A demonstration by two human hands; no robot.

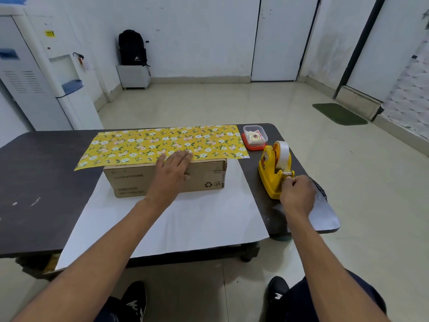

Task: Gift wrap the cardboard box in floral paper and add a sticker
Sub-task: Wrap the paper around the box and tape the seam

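Note:
A brown cardboard box [130, 180] lies on the white back of the wrapping sheet [197, 219]. The sheet's far part, yellow floral paper [162, 142], is folded over the box top. My left hand [173, 169] lies flat with straight fingers on the paper's edge at the box's top, pressing it down. To the right stands a yellow tape dispenser [270, 175] with a white roll. My right hand [297, 194] pinches the tape end at the dispenser's cutter. A clear tub of stickers [255, 134] sits on a red lid behind the dispenser.
The dark table [34, 182] ends close to the dispenser on the right. A water dispenser [46, 77] stands at the left, a black backpack [132, 48] on a low stand by the far wall, and a green mat [340, 113] on the floor.

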